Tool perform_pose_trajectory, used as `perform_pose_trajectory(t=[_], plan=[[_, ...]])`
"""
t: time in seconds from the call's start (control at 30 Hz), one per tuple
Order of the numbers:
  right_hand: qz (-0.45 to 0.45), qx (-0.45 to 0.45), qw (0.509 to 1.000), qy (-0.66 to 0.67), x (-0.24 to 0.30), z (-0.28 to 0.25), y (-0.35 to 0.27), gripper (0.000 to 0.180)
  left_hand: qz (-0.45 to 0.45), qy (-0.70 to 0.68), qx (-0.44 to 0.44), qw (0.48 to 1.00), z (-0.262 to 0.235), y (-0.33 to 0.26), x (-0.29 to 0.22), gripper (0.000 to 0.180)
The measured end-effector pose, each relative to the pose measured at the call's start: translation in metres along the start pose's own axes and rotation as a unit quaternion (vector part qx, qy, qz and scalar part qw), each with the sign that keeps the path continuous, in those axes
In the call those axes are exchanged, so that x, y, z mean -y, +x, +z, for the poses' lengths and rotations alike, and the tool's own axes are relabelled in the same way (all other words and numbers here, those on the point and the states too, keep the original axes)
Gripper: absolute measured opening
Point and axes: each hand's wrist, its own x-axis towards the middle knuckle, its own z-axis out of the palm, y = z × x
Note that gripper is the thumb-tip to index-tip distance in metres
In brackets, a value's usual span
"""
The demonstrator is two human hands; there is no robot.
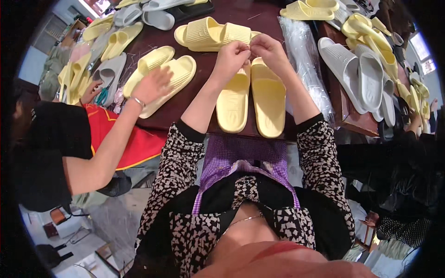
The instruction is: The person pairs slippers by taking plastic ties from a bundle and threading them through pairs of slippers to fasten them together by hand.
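Observation:
A pair of pale yellow slide slippers stands at the table's front edge, toes away from me: a left slipper (pixel 232 104) and a right slipper (pixel 270 109). Over their toe ends my left hand (pixel 230 60) and my right hand (pixel 271 53) almost meet, each with its fingers pinched together. Whatever lies between the fingertips is too small to make out. Just beyond my hands another yellow slipper pair (pixel 211 34) lies sideways, partly hidden by my fingers.
At my left a co-worker's hand (pixel 153 85) is over a yellow slipper pair (pixel 178 76). A bundle of clear plastic strands (pixel 303 60) lies right of my hands. Grey slippers (pixel 345 69) and more yellow ones are heaped at the right. Mixed slippers crowd the far left.

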Motion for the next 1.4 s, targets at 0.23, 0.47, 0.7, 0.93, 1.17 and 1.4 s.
perform_pose_trajectory(t=[0.23, 0.47, 0.7, 0.93, 1.17, 1.4], plan=[[0.079, -0.116, 0.983, 0.117, 0.012, 0.004, -0.018, 0.013, -0.077, -0.021, -0.015, 0.997, 0.009, -0.004, -0.011, 0.008], [0.088, -0.173, 0.973, 0.123, 0.012, 0.006, -0.024, 0.015, -0.102, -0.088, -0.023, 0.991, 0.010, 0.000, -0.011, 0.004], [0.106, -0.169, 0.978, 0.065, 0.009, 0.007, -0.025, 0.014, -0.126, -0.125, -0.024, 0.984, 0.005, 0.005, -0.009, 0.003], [0.099, -0.154, 0.983, 0.021, 0.008, 0.009, -0.025, 0.012, -0.115, -0.139, -0.035, 0.983, 0.008, 0.006, -0.011, 0.005], [0.086, -0.167, 0.982, 0.012, 0.008, 0.013, -0.024, 0.014, -0.105, -0.143, -0.044, 0.983, 0.007, 0.006, -0.012, 0.006], [0.080, -0.165, 0.983, -0.006, 0.008, 0.011, -0.024, 0.014, -0.096, -0.126, -0.040, 0.987, 0.009, 0.004, -0.013, 0.004]])
